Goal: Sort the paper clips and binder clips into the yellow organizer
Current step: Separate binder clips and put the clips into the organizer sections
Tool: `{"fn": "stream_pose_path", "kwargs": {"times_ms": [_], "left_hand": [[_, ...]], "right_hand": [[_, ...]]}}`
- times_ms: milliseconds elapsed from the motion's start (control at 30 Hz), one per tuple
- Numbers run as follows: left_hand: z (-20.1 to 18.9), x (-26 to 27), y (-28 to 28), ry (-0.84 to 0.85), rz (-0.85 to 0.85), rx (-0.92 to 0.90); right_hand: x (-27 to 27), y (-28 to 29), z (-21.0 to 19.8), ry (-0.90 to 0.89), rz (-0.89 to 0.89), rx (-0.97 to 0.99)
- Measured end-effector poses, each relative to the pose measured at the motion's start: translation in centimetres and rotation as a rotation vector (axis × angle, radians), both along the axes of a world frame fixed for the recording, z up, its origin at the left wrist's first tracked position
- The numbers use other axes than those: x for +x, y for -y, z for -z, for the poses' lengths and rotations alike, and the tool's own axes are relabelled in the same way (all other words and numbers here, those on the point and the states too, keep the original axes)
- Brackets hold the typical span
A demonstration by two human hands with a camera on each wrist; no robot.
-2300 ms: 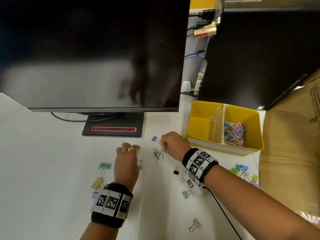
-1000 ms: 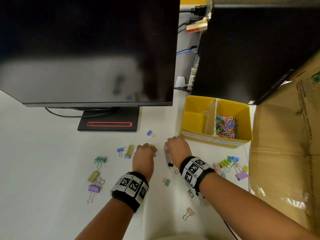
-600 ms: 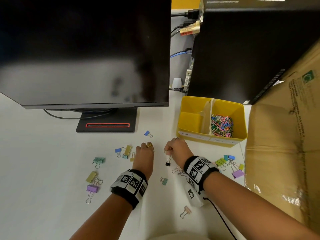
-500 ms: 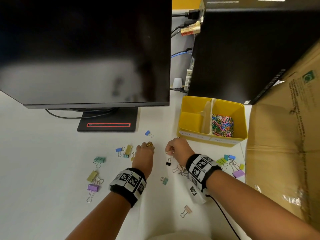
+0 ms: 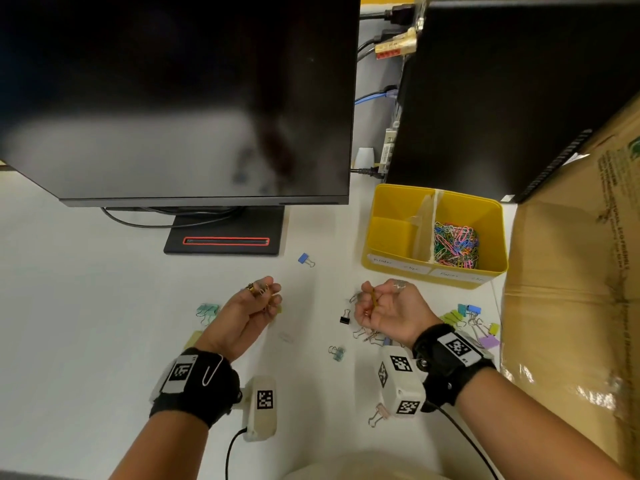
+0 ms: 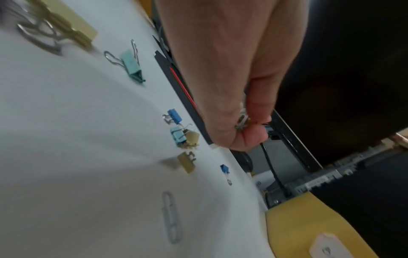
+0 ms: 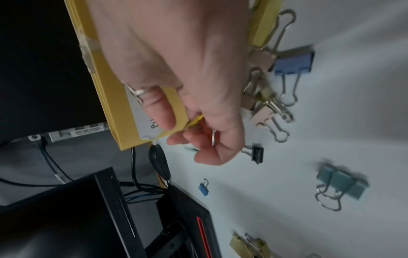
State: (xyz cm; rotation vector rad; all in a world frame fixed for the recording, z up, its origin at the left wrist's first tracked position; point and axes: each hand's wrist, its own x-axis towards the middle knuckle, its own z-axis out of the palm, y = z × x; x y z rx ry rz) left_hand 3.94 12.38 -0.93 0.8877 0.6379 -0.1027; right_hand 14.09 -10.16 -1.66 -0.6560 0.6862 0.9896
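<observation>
The yellow organizer stands at the right; its left compartment is bare and its right one holds coloured paper clips. My right hand is turned palm up just in front of it, with the fingers curled round a yellow binder clip. My left hand is also turned up over the table's middle, its fingers curled on a small metal clip. Loose binder clips lie around: blue, teal, black, and a cluster at the right. A pale paper clip lies flat on the table.
A monitor on a black stand fills the back left, with a dark computer case and cables behind the organizer. A cardboard box walls the right side. A pink binder clip lies near my right wrist.
Both hands were palm down, picking at clips on the table. They have since lifted and rolled palm up, each with a clip in its fingers.
</observation>
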Motion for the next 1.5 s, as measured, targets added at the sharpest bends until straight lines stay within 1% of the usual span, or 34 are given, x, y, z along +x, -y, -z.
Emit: {"fn": "stream_pose_path", "kwargs": {"times_ms": [67,100,133,167,233,267,300,367,400,467,533,567,633,700,767,867,933,967,1000,1033,1100,1167,1233,1300,1333,1367,1400,1433,1500], "left_hand": [[0.1,-0.7,0.1,-0.01,0.028,-0.074],[0.0,-1.0,0.4,-0.041,0.06,-0.037],[-0.1,-1.2,0.7,-0.07,0.121,0.09],[0.0,-1.5,1.1,-0.109,0.204,0.323],[0.5,-2.2,1.8,-0.162,0.39,0.942],[0.9,-2.5,2.0,-0.169,0.452,1.159],[1.3,-2.8,2.1,-0.161,0.503,1.272],[2.1,-3.2,2.3,-0.121,0.572,1.323],[2.3,-3.2,2.4,-0.114,0.587,1.35],[2.5,-3.1,2.7,-0.126,0.598,1.383],[2.8,-3.0,2.9,-0.15,0.593,1.385],[2.9,-3.0,3.0,-0.171,0.591,1.38],[3.1,-3.0,3.2,-0.198,0.596,1.387],[3.4,-2.9,3.1,-0.215,0.593,1.39],[3.7,-2.8,3.2,-0.23,0.612,1.407],[3.8,-2.7,3.5,-0.243,0.704,1.438],[2.9,-2.3,3.6,-0.255,0.73,1.384],[2.2,-1.9,3.7,-0.253,0.746,1.327],[1.1,-1.1,3.8,-0.241,0.771,1.262],[0.0,-0.2,4.2,-0.201,0.78,1.193],[-3.3,2.2,5.2,-0.107,0.794,1.044],[-6.0,5.1,6.9,-0.005,0.822,0.956],[-8.3,8.4,9.5,0.08,0.85,0.877],[-9.5,11.9,12.9,0.117,0.829,0.823],[-9.6,13.7,14.7,0.119,0.815,0.83],[-9.7,15.2,16.5,0.119,0.785,0.843],[-9.5,16.6,18.2,0.126,0.748,0.824],[-9.4,17.5,19.8,0.123,0.715,0.765],[-9.0,18.8,21.9,0.051,0.716,0.6]], "right_hand": [[0.0,0.4,0.1,-0.009,0.002,-0.024],[0.1,0.6,0.2,0.005,-0.025,-0.061],[0.2,0.8,0.3,0.049,-0.079,-0.124],[0.3,0.9,0.6,0.125,-0.155,-0.214],[0.3,0.9,1.1,0.388,-0.341,-0.482],[0.2,0.7,1.3,0.563,-0.433,-0.628],[0.1,0.3,1.3,0.749,-0.518,-0.749],[-0.1,-1.3,1.2,1.064,-0.711,-0.947],[-0.2,-2.3,1.0,1.154,-0.821,-1.049],[-0.1,-4.2,0.7,1.194,-0.986,-1.194],[-0.2,-5.6,1.0,1.196,-1.048,-1.255],[-0.4,-6.1,1.3,1.193,-1.033,-1.25],[-0.7,-6.5,1.8,1.177,-0.948,-1.219],[-0.7,-6.4,1.9,1.171,-0.936,-1.188],[-0.6,-6.3,1.8,1.213,-1.045,-1.13],[-0.9,-6.4,1.7,1.318,-1.307,-1.088],[-1.3,-6.4,1.6,1.341,-1.423,-1.099],[-1.4,-6.2,1.1,1.333,-1.44,-1.074],[-1.3,-5.7,0.3,1.31,-1.411,-1.031],[-1.2,-4.8,-0.7,1.297,-1.323,-0.973],[-0.7,-2.4,-3.1,1.258,-1.054,-0.833],[0.4,0.8,-6.1,1.179,-0.777,-0.731],[2.5,4.3,-7.9,1.094,-0.53,-0.727],[5.1,7.2,-8.6,1.092,-0.345,-0.9],[6.2,8.3,-8.7,1.093,-0.287,-0.996],[7.2,9.1,-8.6,1.085,-0.243,-1.048],[7.6,9.4,-8.9,1.043,-0.217,-1.034],[7.8,9.7,-9.0,0.978,-0.208,-0.954],[7.6,10.0,-9.6,0.804,-0.203,-0.641]]}}
